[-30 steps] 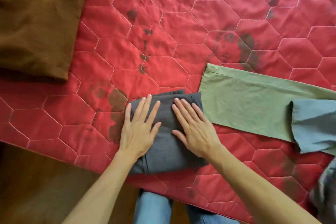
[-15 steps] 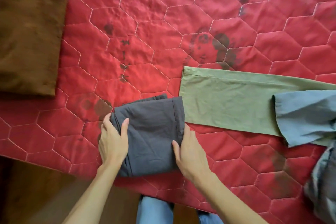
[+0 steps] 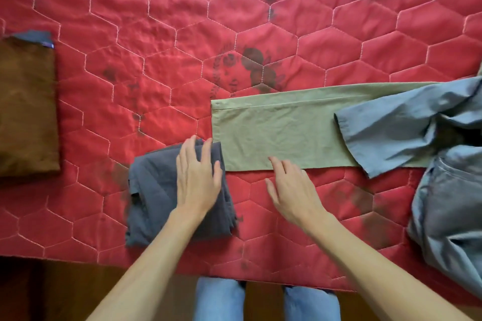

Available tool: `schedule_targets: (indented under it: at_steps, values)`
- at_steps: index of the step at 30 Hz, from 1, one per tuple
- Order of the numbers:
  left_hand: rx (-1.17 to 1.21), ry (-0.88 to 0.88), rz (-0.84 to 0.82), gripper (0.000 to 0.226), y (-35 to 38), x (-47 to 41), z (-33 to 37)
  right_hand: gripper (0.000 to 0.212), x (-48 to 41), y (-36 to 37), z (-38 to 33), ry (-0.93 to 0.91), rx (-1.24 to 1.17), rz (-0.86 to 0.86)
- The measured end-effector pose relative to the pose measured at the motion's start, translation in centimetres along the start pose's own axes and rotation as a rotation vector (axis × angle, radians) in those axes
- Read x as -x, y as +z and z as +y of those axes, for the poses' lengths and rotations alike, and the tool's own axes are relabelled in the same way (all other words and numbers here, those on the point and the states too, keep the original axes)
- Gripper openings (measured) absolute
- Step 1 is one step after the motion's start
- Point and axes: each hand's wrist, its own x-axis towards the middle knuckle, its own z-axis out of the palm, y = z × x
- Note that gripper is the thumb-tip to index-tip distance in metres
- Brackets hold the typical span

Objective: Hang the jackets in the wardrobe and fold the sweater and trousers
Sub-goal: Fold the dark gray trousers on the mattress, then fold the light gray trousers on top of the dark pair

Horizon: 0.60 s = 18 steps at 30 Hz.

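Bed: we see a red quilt [image 3: 182,47] stitched in hexagons with dark, faded prints. Its near edge runs along the bottom, above a wooden floor [image 3: 52,289].
Brown folded garment [image 3: 26,112]: far left on the quilt, lying flat and set back from the near edge. A blue scrap of cloth [image 3: 36,38] peeks out at its far corner.
Grey folded garment [image 3: 154,190]: a compact dark bundle close to the near edge of the bed, well apart from the brown one. Its right far corner is just beside the hem of the green trousers.
Left grip [image 3: 198,180]: released – fingers straight and spread, palm down on the right half of the grey folded garment, resting on it.
Right grip [image 3: 292,190]: released too, with fingers loosely extended and holding nothing, over bare quilt just right of the grey bundle. Its fingertips reach the near edge of the green trousers. The blur keeps us from telling whether they touch the cloth.
Green trousers [image 3: 273,128]: laid out flat and long across the quilt, hem end toward the middle, running to the right.
Blue-grey jacket [image 3: 404,122]: rumpled at the right of the bed – one sleeve lies across the green trousers, and the body drapes toward the near edge.
Jeans [image 3: 219,300]: we see the person's two legs below the near edge of the bed.
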Motion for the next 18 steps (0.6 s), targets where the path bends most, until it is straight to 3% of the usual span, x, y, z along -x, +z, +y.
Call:
schedule_targets:
  at_steps: [10, 18]
  values:
    - [-0.213, 0.505, -0.168, 0.056, 2.7, -3.5, 14.0, 0.047, 3.7, -5.2, 11.8, 0.147, 0.142, 0.096]
    - [-0.273, 0.654, -0.342, 0.069, 6.8, -5.1, 23.2, 0.044, 8.2, -7.0, 20.5, 0.393, 0.114, 0.152]
